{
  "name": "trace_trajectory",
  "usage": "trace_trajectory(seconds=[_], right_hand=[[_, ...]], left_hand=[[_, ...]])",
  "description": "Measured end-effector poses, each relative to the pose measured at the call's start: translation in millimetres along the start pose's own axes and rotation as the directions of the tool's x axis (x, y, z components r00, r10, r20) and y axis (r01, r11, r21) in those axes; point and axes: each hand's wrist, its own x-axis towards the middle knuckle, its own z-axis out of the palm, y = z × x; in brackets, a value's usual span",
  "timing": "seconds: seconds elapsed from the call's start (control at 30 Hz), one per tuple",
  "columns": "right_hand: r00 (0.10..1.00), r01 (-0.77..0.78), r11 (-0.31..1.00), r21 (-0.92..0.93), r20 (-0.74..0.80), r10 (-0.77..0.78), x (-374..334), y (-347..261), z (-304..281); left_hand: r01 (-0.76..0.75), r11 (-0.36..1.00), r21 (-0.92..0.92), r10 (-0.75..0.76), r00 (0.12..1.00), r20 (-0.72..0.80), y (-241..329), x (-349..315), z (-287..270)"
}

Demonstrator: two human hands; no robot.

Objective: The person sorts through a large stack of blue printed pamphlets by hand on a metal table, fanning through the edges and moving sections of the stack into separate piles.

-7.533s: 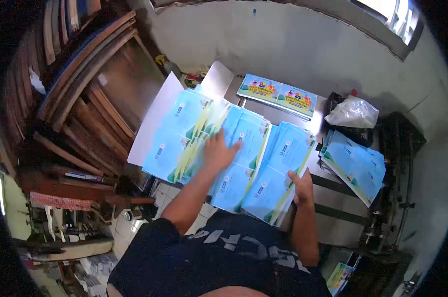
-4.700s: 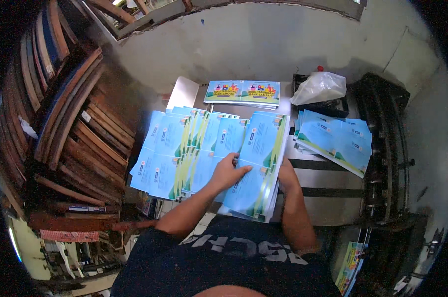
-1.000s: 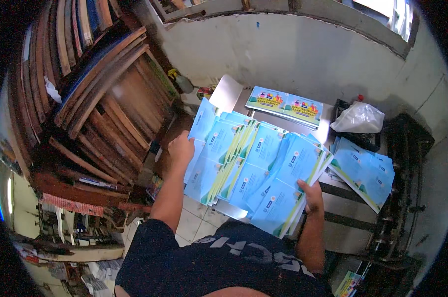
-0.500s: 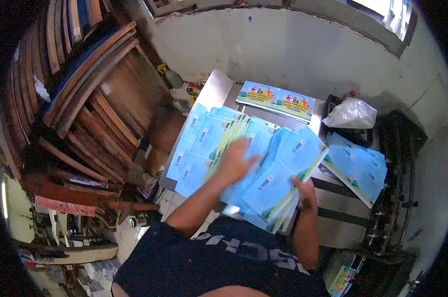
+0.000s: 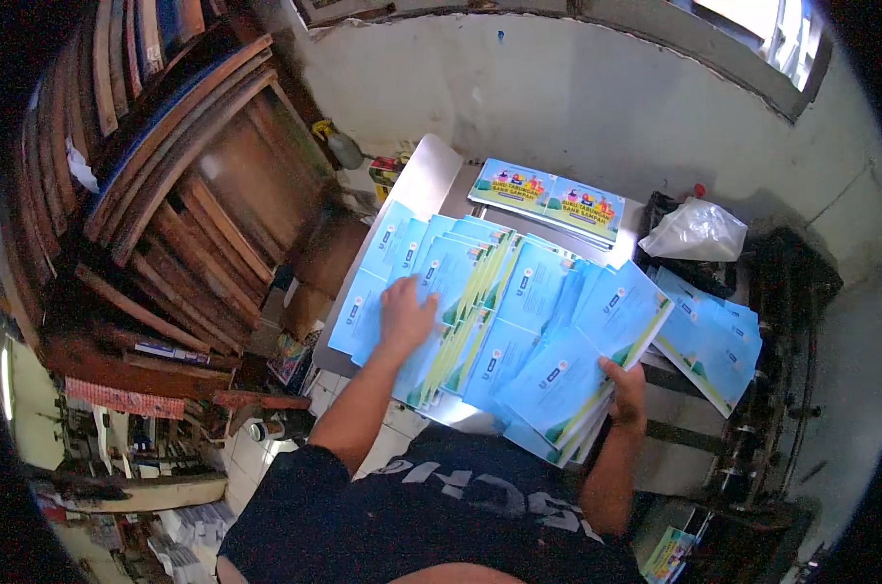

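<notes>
A fan of overlapping light-blue printed sheets [image 5: 446, 273] with green and yellow edges covers the metal worktable [image 5: 429, 175]. My left hand [image 5: 404, 316] lies over the left part of this fan with its fingers apart, holding nothing. At the right, my right hand [image 5: 624, 389] grips a sheaf of the same blue sheets [image 5: 558, 375] by its right edge, thumb on top and fingers hidden beneath. The held sheaf is tilted and overlaps the right end of the fan.
A stack of colourful printed covers [image 5: 548, 200] sits at the table's far side. Right of it, a clear plastic bag [image 5: 694, 231] rests on a black tray. More blue sheets [image 5: 709, 336] lie beside dark machinery [image 5: 787, 321]. Wooden frames [image 5: 193, 165] stand racked at the left.
My left hand has moved left across the fan, and the sheets now lie more spread out. My right hand has shifted slightly right with its sheaf.
</notes>
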Motion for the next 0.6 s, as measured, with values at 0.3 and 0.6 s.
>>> trace_trajectory(seconds=[0.3,0.6], right_hand=[[0.997,0.006,1.000,0.010,0.076,-0.007,5,4,7],[0.989,0.039,0.981,0.191,0.135,-0.065,10,13,45]], left_hand=[[0.455,0.714,-0.533,-0.085,0.811,0.579,32,22,-37],[0.296,0.764,-0.573,0.103,0.821,0.562,38,21,-49]])
